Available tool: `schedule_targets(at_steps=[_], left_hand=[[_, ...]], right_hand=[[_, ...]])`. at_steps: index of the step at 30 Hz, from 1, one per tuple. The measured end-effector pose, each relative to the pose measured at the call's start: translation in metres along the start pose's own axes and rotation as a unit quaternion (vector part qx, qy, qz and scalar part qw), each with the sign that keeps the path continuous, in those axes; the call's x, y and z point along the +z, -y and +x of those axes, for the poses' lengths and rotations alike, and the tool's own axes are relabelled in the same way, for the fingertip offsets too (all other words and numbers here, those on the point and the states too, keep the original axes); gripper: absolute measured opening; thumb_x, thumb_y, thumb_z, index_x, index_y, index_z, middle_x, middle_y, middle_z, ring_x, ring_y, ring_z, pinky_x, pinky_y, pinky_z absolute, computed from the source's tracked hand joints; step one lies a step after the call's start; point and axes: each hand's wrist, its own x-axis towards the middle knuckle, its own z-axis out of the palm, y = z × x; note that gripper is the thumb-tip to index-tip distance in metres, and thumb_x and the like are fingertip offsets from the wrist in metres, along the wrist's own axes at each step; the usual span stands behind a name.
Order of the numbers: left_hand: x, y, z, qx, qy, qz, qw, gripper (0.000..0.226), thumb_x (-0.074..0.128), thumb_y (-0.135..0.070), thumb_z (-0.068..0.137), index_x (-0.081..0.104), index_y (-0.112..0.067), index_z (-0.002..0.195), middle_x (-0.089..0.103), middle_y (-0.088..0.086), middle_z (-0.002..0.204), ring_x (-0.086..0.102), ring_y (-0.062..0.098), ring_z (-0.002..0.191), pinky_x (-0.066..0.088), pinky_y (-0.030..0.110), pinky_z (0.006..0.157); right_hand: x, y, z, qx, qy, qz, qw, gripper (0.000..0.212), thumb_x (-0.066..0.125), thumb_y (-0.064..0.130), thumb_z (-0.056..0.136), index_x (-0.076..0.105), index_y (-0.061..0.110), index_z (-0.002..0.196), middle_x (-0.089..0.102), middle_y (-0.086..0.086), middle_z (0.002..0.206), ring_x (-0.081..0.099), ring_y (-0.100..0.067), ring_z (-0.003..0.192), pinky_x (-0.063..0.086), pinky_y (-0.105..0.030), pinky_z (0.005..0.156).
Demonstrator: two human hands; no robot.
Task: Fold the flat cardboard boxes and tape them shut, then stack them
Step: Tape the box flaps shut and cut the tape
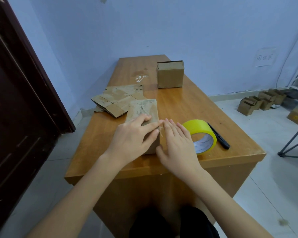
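Left hand (129,136): fingers curled over the near box (143,115), steadying it at mid-table. Right hand (177,143): flat, fingers straight, apparently smoothing tape down the box's right side. Step: sealing; stacking with the far box (170,74) likely follows. Flat blanks (115,100) left; tape roll (200,134), black cutter (218,136) right. Wooden table (213,107), blue walls.
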Motion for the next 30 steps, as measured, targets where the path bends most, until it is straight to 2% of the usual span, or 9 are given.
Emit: schedule_targets(at_steps=[7, 13, 16, 19, 21, 24, 26, 28, 30], left_hand=[[-0.001, 0.001, 0.003, 0.005, 0.014, 0.006, 1.000, 0.047, 0.041, -0.051, 0.089, 0.061, -0.030, 0.125, 0.065, -0.002, 0.112, 0.065, 0.013, 0.093, 0.052, 0.026, 0.066], [-0.001, 0.000, 0.004, 0.013, 0.043, 0.045, 0.998, 0.057, 0.044, -0.050, 0.076, 0.060, -0.028, 0.126, 0.063, -0.002, 0.106, 0.065, 0.015, 0.081, 0.050, 0.023, 0.058], [-0.005, 0.002, 0.007, 0.026, 0.063, 0.062, 0.996, 0.056, 0.044, -0.050, 0.076, 0.059, -0.031, 0.126, 0.061, -0.003, 0.100, 0.063, 0.014, 0.068, 0.040, 0.018, 0.053], [-0.011, 0.002, 0.014, 0.035, 0.094, 0.082, 0.992, 0.056, 0.048, -0.049, 0.077, 0.051, -0.037, 0.132, 0.056, -0.007, 0.095, 0.052, 0.012, 0.058, 0.032, 0.018, 0.051], [-0.016, -0.001, 0.019, 0.046, 0.119, 0.103, 0.986, 0.051, 0.049, -0.048, 0.079, 0.055, -0.036, 0.128, 0.055, -0.005, 0.097, 0.047, 0.013, 0.057, 0.027, 0.020, 0.049], [-0.020, -0.009, 0.022, 0.066, 0.160, 0.154, 0.973, 0.041, 0.050, -0.041, 0.087, 0.055, -0.034, 0.127, 0.053, 0.003, 0.108, 0.053, 0.018, 0.067, 0.031, 0.025, 0.055], [-0.023, -0.015, 0.023, 0.065, 0.174, 0.187, 0.965, 0.036, 0.046, -0.036, 0.091, 0.053, -0.033, 0.127, 0.050, 0.006, 0.114, 0.053, 0.019, 0.070, 0.034, 0.026, 0.059], [-0.024, -0.020, 0.026, 0.072, 0.182, 0.224, 0.955, 0.031, 0.040, -0.032, 0.095, 0.051, -0.029, 0.123, 0.047, 0.006, 0.114, 0.048, 0.018, 0.068, 0.034, 0.026, 0.060], [-0.023, -0.025, 0.029, 0.080, 0.198, 0.243, 0.946, 0.025, 0.036, -0.029, 0.098, 0.049, -0.026, 0.118, 0.044, 0.007, 0.110, 0.041, 0.019, 0.066, 0.033, 0.027, 0.060]], right_hand=[[0.000, -0.002, -0.007, -0.039, 0.024, -0.009, 0.999, 0.069, 0.043, 0.031, 0.069, 0.057, -0.004, 0.126, 0.061, -0.016, 0.127, 0.054, -0.029, 0.124, 0.020, -0.037, 0.114], [-0.003, -0.004, -0.004, -0.044, 0.054, -0.020, 0.997, 0.075, 0.047, 0.035, 0.066, 0.054, -0.003, 0.130, 0.049, -0.017, 0.141, 0.036, -0.031, 0.138, 0.013, -0.037, 0.117], [-0.012, -0.006, 0.000, -0.056, 0.035, -0.031, 0.997, 0.076, 0.054, 0.032, 0.068, 0.049, -0.005, 0.134, 0.034, -0.021, 0.149, 0.026, -0.033, 0.142, 0.011, -0.038, 0.120], [-0.032, -0.014, 0.005, -0.045, -0.012, -0.011, 0.999, 0.070, 0.046, 0.034, 0.075, 0.048, -0.002, 0.136, 0.035, -0.017, 0.150, 0.025, -0.030, 0.143, 0.011, -0.039, 0.116], [-0.047, -0.029, 0.010, -0.001, -0.054, 0.034, 0.998, 0.060, 0.042, 0.031, 0.080, 0.053, 0.002, 0.132, 0.044, -0.014, 0.145, 0.034, -0.029, 0.139, 0.024, -0.036, 0.113], [-0.056, -0.074, 0.021, 0.164, -0.062, 0.086, 0.981, 0.039, 0.047, 0.018, 0.089, 0.057, 0.007, 0.125, 0.052, -0.011, 0.132, 0.043, -0.028, 0.125, 0.037, -0.033, 0.095], [-0.049, -0.108, 0.028, 0.257, 0.020, 0.017, 0.966, 0.035, 0.046, 0.020, 0.094, 0.056, 0.006, 0.124, 0.050, -0.013, 0.127, 0.048, -0.031, 0.114, 0.040, -0.037, 0.084], [-0.038, -0.128, 0.027, 0.264, 0.147, -0.077, 0.950, 0.035, 0.044, 0.030, 0.097, 0.054, 0.005, 0.119, 0.049, -0.015, 0.122, 0.051, -0.034, 0.107, 0.040, -0.037, 0.077], [-0.028, -0.137, 0.023, 0.250, 0.221, -0.140, 0.932, 0.039, 0.044, 0.041, 0.097, 0.053, 0.007, 0.115, 0.048, -0.014, 0.118, 0.051, -0.032, 0.106, 0.039, -0.035, 0.072]])
